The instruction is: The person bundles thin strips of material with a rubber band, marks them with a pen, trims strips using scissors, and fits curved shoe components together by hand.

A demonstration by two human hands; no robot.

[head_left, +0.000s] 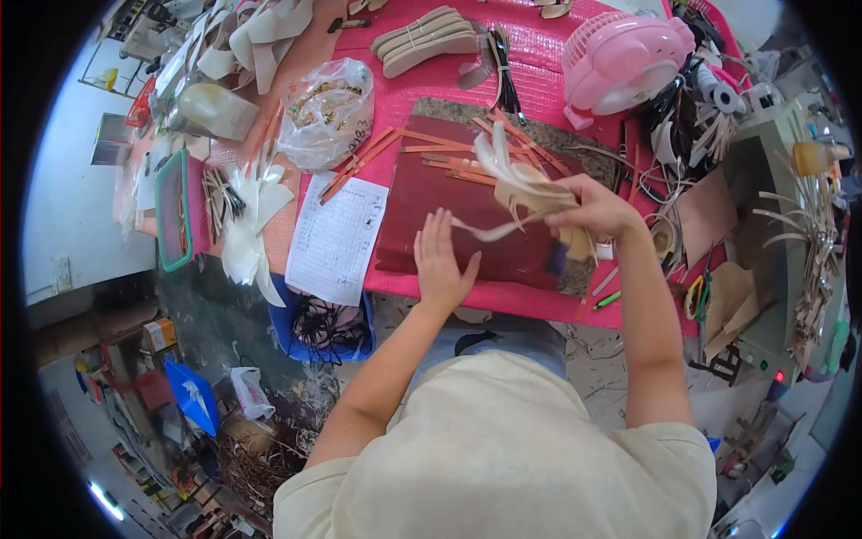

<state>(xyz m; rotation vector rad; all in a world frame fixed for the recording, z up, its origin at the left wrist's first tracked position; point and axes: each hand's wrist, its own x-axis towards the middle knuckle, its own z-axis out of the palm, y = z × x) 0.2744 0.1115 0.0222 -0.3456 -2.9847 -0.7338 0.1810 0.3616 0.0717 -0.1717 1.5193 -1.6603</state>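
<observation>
My left hand (442, 266) lies flat on a dark red sheet (409, 229), fingers stretched and thumb apart. My right hand (594, 207) is closed around a bunch of cream leather-like pieces (516, 180), somewhat blurred, held over the sheet's right part. From the bunch a pale strip (492, 235) curves down toward my left hand. Several orange-red strips (446, 162) lie across the far part of the sheet. Under the sheet is a speckled stone slab (575, 148). Beneath my right wrist sits a small tan and dark item that I cannot make out.
At the back right stands a pink fan (624, 58). Bundled beige pieces (426, 40) lie at the back. A plastic bag (328, 112) and a written sheet of paper (337, 238) are to the left. Scissors (703, 292) and a green pen (608, 300) lie near the right front edge.
</observation>
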